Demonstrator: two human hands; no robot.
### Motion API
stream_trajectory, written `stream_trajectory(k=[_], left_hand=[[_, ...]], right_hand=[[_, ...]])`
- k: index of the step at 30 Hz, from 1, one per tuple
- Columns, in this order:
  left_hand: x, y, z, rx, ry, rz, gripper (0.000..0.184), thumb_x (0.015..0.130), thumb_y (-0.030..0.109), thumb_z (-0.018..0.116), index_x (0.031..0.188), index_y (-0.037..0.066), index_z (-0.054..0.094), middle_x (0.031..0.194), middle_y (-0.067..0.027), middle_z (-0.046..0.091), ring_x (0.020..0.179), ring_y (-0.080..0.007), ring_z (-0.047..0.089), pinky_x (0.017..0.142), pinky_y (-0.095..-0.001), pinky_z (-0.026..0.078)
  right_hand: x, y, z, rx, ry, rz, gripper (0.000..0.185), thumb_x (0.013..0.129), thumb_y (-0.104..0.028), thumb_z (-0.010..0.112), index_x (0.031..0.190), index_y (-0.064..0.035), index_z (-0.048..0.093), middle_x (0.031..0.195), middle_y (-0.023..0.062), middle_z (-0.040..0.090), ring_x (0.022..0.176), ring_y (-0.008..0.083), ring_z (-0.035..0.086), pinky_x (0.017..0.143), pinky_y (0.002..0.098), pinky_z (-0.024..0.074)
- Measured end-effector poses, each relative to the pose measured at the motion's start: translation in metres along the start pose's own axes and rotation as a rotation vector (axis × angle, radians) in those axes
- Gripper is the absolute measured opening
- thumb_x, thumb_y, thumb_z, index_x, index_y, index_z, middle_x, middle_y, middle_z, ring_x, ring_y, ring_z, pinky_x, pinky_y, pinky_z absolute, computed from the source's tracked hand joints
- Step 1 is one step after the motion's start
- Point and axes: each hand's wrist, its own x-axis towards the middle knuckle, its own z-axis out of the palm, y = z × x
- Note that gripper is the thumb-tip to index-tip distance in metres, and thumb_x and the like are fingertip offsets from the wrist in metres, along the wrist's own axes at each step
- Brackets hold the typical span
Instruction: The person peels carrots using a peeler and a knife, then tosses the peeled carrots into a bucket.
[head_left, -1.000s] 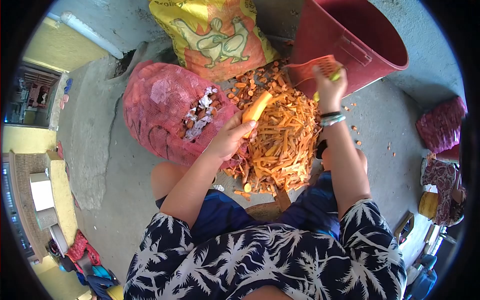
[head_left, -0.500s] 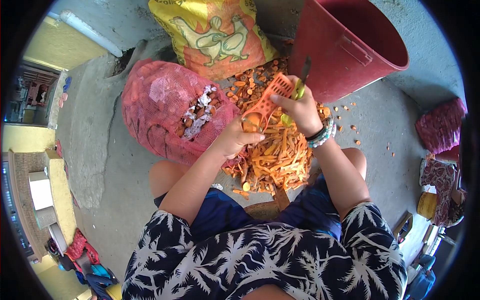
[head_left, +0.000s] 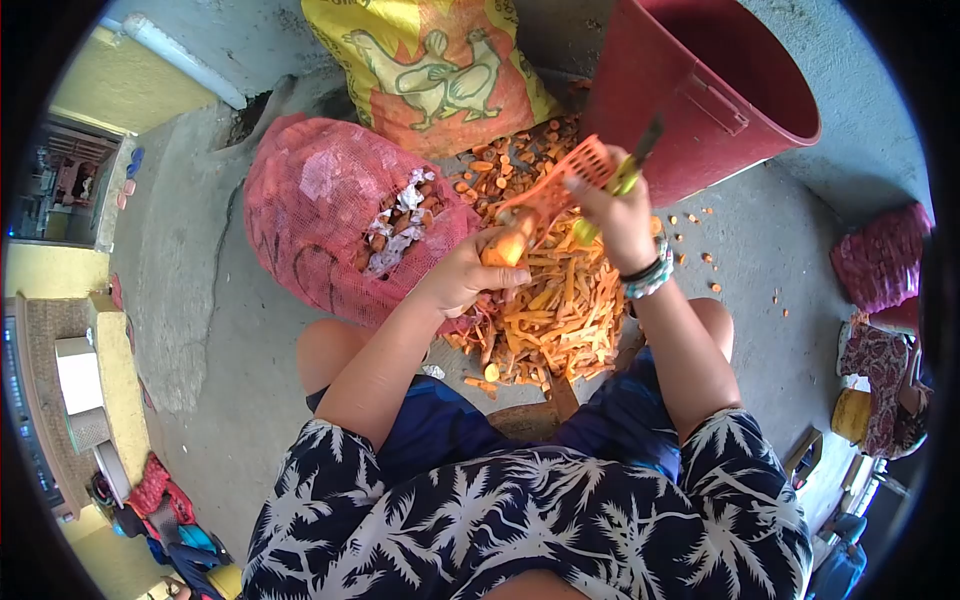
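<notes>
My left hand [head_left: 462,282] is wrapped round a partly peeled carrot [head_left: 508,243], its fingers closed on the lower part. My right hand [head_left: 622,225] grips an orange plastic peeler [head_left: 578,178] with a slotted end, and along with it a knife [head_left: 626,178] whose handle is yellow-green and whose dark blade points up and away. The peeler's other end is close by the carrot; whether they touch cannot be made out. Below both hands lies a heap of orange peelings [head_left: 560,310] on the floor.
A red mesh sack [head_left: 310,215] with brownish roots and white scraps stands left. Behind are a yellow-orange sack [head_left: 430,85] printed with chickens and a tall red bin [head_left: 660,110]. Cut carrot pieces [head_left: 490,180] lie between them. A purple bundle [head_left: 880,255] sits far right.
My right hand has moved slightly up and right with the peeler and knife, uncovering more of the carrot. The carrot now shows a longer side, tilted up. My left hand stays nearly in place.
</notes>
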Motion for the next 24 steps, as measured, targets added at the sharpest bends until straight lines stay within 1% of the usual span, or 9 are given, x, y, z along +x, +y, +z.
stream_trajectory(k=[3,6,7,9,14,17,20,22,24], left_hand=[[-0.003,0.009,0.001,0.007,0.01,-0.065,0.032,0.074,0.005,0.069,0.1,0.004,0.05,0.075,-0.003,0.056,0.055,-0.0111,0.052,0.052,-0.0244,0.044],[0.0,0.006,-0.005,0.088,-0.016,-0.072,0.032,0.074,0.005,0.069,0.1,0.005,0.05,0.073,-0.0014,0.053,0.053,-0.0096,0.05,0.05,-0.023,0.041],[0.001,0.004,-0.007,0.148,-0.024,-0.03,0.032,0.073,0.005,0.07,0.099,0.005,0.05,0.072,-0.0005,0.052,0.054,-0.009,0.049,0.049,-0.0223,0.04],[-0.004,0.007,-0.003,0.137,-0.008,-0.024,0.032,0.073,0.006,0.069,0.1,0.005,0.051,0.073,-0.0002,0.051,0.056,-0.0089,0.049,0.051,-0.0223,0.04],[-0.002,0.006,-0.005,0.033,0.053,-0.04,0.03,0.075,0.008,0.068,0.1,0.004,0.051,0.075,0.0008,0.05,0.062,-0.0094,0.049,0.058,-0.0227,0.041],[0.001,-0.004,-0.009,0.206,0.039,-0.015,0.031,0.076,0.011,0.068,0.102,0.003,0.052,0.079,0.0,0.052,0.069,-0.0104,0.051,0.064,-0.0242,0.042],[-0.005,0.004,0.001,0.192,0.092,-0.047,0.031,0.076,0.012,0.069,0.101,0.003,0.052,0.085,-0.0013,0.055,0.076,-0.0117,0.054,0.071,-0.0251,0.043],[-0.005,0.01,0.0,0.181,0.033,-0.199,0.039,0.076,0.012,0.069,0.108,0.001,0.05,0.096,-0.0037,0.056,0.087,-0.0122,0.054,0.078,-0.0266,0.043],[-0.004,0.006,0.002,0.236,0.057,-0.114,0.045,0.076,0.013,0.069,0.113,0.001,0.047,0.1,-0.0048,0.055,0.089,-0.0127,0.054,0.08,-0.0274,0.043]], right_hand=[[0.0,0.008,0.006,-0.173,0.008,-0.052,0.037,0.072,-0.004,0.071,0.105,0.0013,0.054,0.094,0.0094,0.062,0.084,0.0145,0.06,0.07,0.0265,0.0511],[0.027,0.006,-0.014,-0.146,0.188,-0.062,0.034,0.072,-0.003,0.07,0.103,0.0004,0.055,0.092,0.0095,0.063,0.079,0.0152,0.061,0.07,0.0264,0.0517],[0.039,0.005,-0.027,-0.297,0.289,-0.126,0.03,0.073,-0.002,0.069,0.1,0.0003,0.056,0.092,0.0091,0.063,0.076,0.0144,0.062,0.068,0.0251,0.0518],[0.061,0.011,-0.055,-0.184,0.454,-0.133,0.03,0.073,-0.001,0.068,0.1,0.0005,0.055,0.092,0.0092,0.063,0.076,0.014,0.062,0.067,0.0241,0.0519],[0.027,0.008,-0.022,-0.042,0.204,-0.089,0.033,0.075,-0.004,0.068,0.104,0.0006,0.052,0.091,0.007,0.062,0.078,0.0112,0.059,0.068,0.0241,0.0501],[0.004,-0.004,0.0,0.076,0.044,-0.037,0.032,0.076,-0.005,0.068,0.104,0.0012,0.052,0.089,0.0047,0.061,0.078,0.0079,0.057,0.067,0.0222,0.0481],[0.006,-0.007,-0.005,-0.002,0.097,-0.107,0.033,0.076,-0.003,0.068,0.104,0.0009,0.052,0.089,0.0035,0.061,0.078,0.0071,0.057,0.068,0.0216,0.0473],[0.013,-0.004,-0.013,0.002,0.17,-0.142,0.032,0.077,-0.002,0.067,0.104,0.0012,0.051,0.088,0.0033,0.061,0.076,0.0075,0.057,0.067,0.0213,0.0475],[0.017,-0.005,-0.019,-0.006,0.208,-0.132,0.031,0.077,-0.002,0.066,0.104,0.0012,0.051,0.088,0.0036,0.061,0.076,0.0078,0.057,0.067,0.0212,0.0475]])
